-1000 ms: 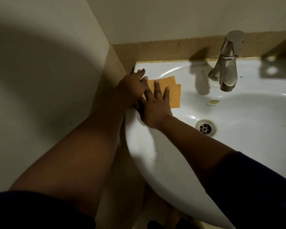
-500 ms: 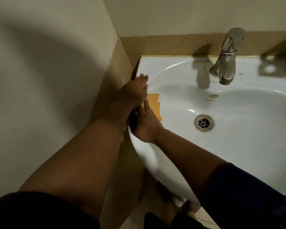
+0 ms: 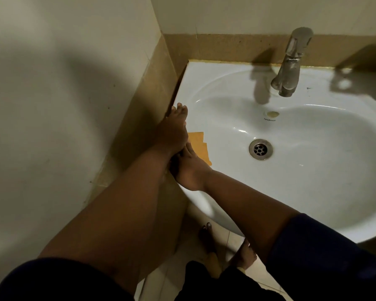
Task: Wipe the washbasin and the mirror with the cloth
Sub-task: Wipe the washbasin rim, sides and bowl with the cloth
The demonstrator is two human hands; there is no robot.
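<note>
**Cloth dragged back down the left wall of the basin**

Right hand [image 3: 190, 168] presses the cloth [image 3: 199, 143] flat against the inner left slope of the basin [image 3: 313, 192]. Fingers mostly hidden under the left wrist, the visible ones look laid out on the cloth rather than curled round it, so a flat press, not a clench. Left hand [image 3: 173, 129] lies on the rim just above, fingers straight and pointing to the back corner, grasping nothing, overlapping the right hand.

Change: a second ago the cloth sat higher, toward the back-left corner of the bowl, with most of its orange face showing. Now it is lower on the left slope, nearer the front edge, and only a strip shows beyond the hands. Both hands came back with it; the view tipped down too, and feet and floor tiles now show below the basin.

Meaning, as a judgement: one pull stroke along the left wall is being finished, so that side is getting covered. The bowl around the drain [image 3: 260, 149], the area under the tap [image 3: 290, 68] with its yellowish mark [image 3: 273, 114], and the whole right side look untouched. Mirror not in view, that half is not yet started. Task early.
</note>
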